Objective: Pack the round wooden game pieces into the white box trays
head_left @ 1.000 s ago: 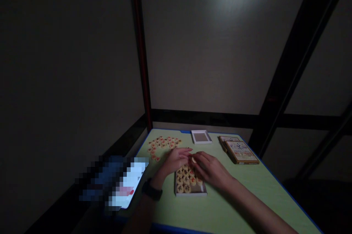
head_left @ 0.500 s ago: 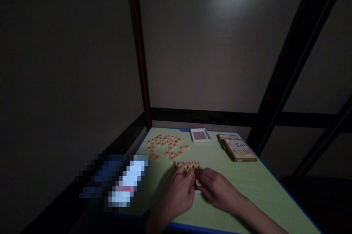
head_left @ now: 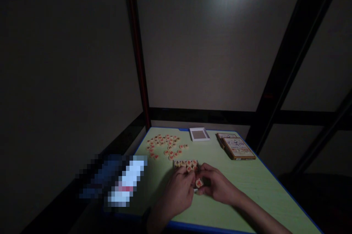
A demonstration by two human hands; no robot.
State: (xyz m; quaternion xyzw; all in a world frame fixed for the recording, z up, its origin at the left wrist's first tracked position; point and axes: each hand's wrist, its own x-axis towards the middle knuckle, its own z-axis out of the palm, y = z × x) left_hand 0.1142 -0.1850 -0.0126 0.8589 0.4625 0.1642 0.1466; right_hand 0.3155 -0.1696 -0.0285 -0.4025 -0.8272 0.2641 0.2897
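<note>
Right hand [head_left: 220, 187] pinching a red-marked xiangqi piece [head_left: 199, 183] at the near right of the open box [head_left: 186, 160], left hand [head_left: 177, 192] over the box, its grip impossible to tell; apparently a piece-seating step, next move calling for a level, aligned set-down.

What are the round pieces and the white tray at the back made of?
The pieces look like wood, maybe plastic: pale tan, fairly dull, with red or dark markings. The tray looks like cardboard: matt white, with thin, straight walls. Dim light leaves both unsure.
</note>
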